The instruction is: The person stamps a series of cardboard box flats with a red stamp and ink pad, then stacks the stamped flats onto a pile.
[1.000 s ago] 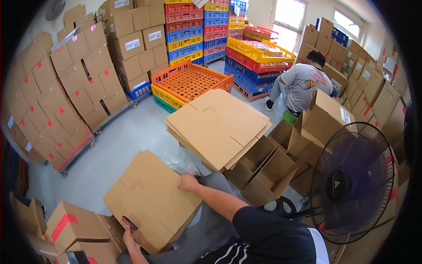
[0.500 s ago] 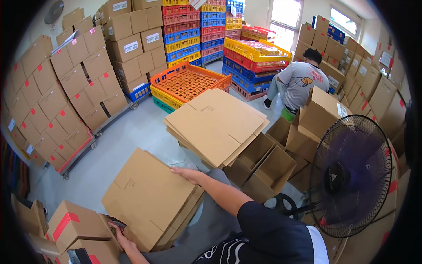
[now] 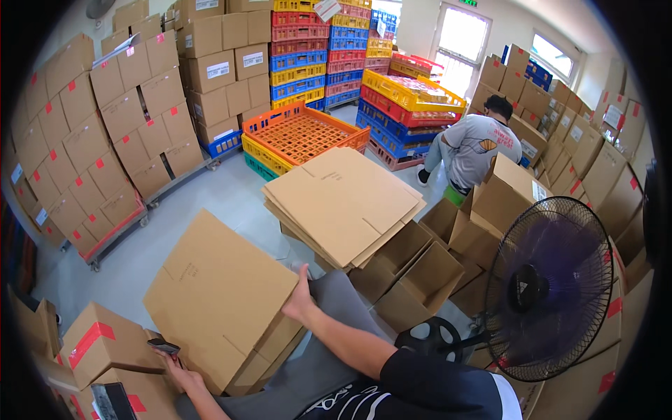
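A: Two hands on one flat cardboard box [image 3: 220,294]. Right hand [image 3: 301,301] clamps its right edge, thumb on top, fingers curled under. Box sits tilted over the person's lap, top face toward the camera.

B: Left hand?

A: Left hand [image 3: 178,371] is at the box's lower left corner, touching the edge. A small dark tool [image 3: 163,346] lies right at that hand; can't tell if the fingers are closed on it or only on the cardboard. Grip unclear there.

B: What's just beside the grips?

A: Beside the left hand, toward the person's left, a sealed carton with red tape [image 3: 105,343], with more cartons below it. Just past the right hand, away from the person, a stack of flat boxes [image 3: 343,203] resting on open cartons [image 3: 420,280]. To the right of that hand, a black standing fan [image 3: 549,290].

B: Further out?

A: Beyond the flat stack, an orange crate [image 3: 304,133] on yellow and green ones, then tall stacks of coloured crates [image 3: 301,56]. Well off to the left, a wall of taped cartons [image 3: 91,140] on a low trolley. Far right, another person in a grey shirt [image 3: 476,143] bent over among cartons, well apart from both hands.
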`<state>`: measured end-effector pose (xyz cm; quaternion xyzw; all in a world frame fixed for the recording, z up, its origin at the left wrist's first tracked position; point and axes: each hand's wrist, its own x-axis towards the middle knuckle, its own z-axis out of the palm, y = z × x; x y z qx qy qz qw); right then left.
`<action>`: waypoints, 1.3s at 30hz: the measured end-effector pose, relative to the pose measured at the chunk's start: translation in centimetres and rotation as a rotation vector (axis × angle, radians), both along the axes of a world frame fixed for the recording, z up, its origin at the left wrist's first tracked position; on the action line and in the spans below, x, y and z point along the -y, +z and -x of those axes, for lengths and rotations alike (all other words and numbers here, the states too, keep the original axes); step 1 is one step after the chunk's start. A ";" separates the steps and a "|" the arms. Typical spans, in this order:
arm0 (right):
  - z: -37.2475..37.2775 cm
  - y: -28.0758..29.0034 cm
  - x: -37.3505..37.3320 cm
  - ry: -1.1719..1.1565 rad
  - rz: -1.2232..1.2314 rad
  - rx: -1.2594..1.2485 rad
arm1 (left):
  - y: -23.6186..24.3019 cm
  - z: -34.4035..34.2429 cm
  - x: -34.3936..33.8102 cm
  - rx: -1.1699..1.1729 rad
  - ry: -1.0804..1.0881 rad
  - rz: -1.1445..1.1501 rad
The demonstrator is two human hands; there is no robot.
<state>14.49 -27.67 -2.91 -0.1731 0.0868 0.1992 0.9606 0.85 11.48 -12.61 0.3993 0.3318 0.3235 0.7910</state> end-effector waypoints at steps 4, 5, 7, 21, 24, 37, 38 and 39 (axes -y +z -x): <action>2.5 -2.1 -3.7 0.002 0.096 0.018 | 1.2 0.2 0.7 0.007 -0.019 -0.011; 3.0 -4.4 -3.9 0.048 0.176 0.055 | 1.2 -0.4 1.9 -0.032 -0.032 0.020; 4.4 -6.1 -7.0 0.200 0.354 0.115 | -0.1 -1.0 1.2 0.053 -0.078 0.013; 2.1 5.3 -7.7 -0.037 0.897 0.066 | 1.3 1.7 1.5 0.228 -0.062 0.275; -4.3 3.9 -0.1 -0.372 0.860 0.305 | 0.6 0.7 3.1 0.213 -0.047 0.354; -15.6 6.2 24.2 -0.717 0.884 0.016 | -0.2 0.8 2.6 0.200 0.042 0.374; -16.0 4.2 28.2 -0.703 0.911 0.088 | 0.9 0.3 4.4 0.198 0.013 0.396; -16.4 2.5 33.0 -0.667 0.977 0.213 | 2.1 -0.9 6.0 0.216 0.010 0.398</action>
